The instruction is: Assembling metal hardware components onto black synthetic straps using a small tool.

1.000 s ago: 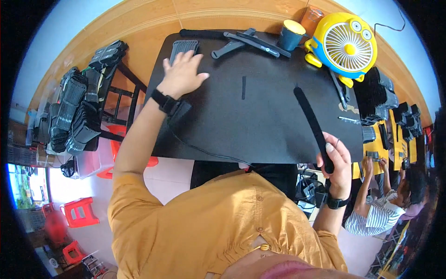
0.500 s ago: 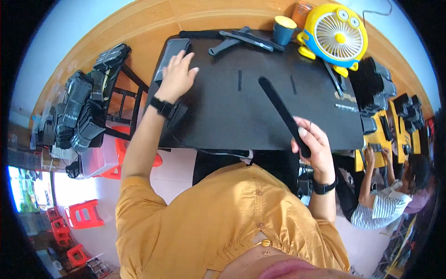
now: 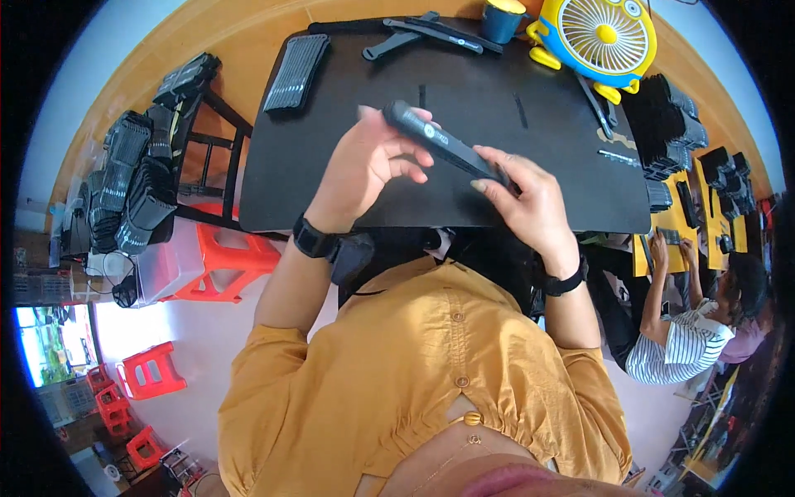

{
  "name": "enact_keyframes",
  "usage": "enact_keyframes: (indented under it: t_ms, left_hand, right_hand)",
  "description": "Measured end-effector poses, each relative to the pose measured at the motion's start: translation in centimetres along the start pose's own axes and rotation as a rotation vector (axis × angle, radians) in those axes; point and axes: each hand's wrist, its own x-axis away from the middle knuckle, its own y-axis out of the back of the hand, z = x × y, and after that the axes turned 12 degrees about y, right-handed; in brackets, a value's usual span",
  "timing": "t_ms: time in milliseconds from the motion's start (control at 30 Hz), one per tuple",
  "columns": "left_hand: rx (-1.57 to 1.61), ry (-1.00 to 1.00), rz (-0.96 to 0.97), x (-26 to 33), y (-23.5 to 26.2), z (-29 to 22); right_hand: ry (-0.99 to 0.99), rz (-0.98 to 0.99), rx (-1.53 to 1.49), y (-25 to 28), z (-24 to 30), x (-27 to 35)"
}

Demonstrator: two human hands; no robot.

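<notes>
My right hand [image 3: 530, 203] is closed on the near end of a long, flat black bar [image 3: 443, 142] with a rounded far end. The bar slants up to the left above the table, and a small pale round mark shows on its face. My left hand [image 3: 360, 170] is at the far end, its fingers apart and slightly bent around the tip; whether it presses on the bar I cannot tell. A stack of similar dark bars [image 3: 296, 73] lies at the table's far left corner. More black bars [image 3: 431, 35] lie crossed along the far edge.
The black table [image 3: 331, 199] carries a yellow-and-blue fan [image 3: 603, 41] and a dark cup [image 3: 502, 23] at the back. Stacks of black pieces stand on a rack [image 3: 137, 178] to the left and at the right [image 3: 667, 124]. A co-worker [image 3: 683, 344] sits at the right. Red stools [image 3: 224, 265] stand left.
My left hand has come back from the stack at the far left to the bar's far end. The right hand has raised and turned the bar, so its marked face shows.
</notes>
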Motion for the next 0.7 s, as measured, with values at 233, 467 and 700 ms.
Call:
enact_keyframes:
  t_ms: [233, 467, 700]
  left_hand:
    - [0.122, 0.513, 0.144, 2.5, 0.1, 0.4]
    - [0.269, 0.457, 0.355, 2.1, 0.9, 2.0]
    - [0.543, 0.314, 0.054, 0.3, 1.0, 3.9]
  right_hand:
    - [0.150, -0.011, 0.197, 0.7, -1.7, -1.0]
    - [0.149, -0.254, 0.289, 0.7, -0.8, -2.2]
    - [-0.063, 0.049, 0.016, -1.0, -1.9, 0.4]
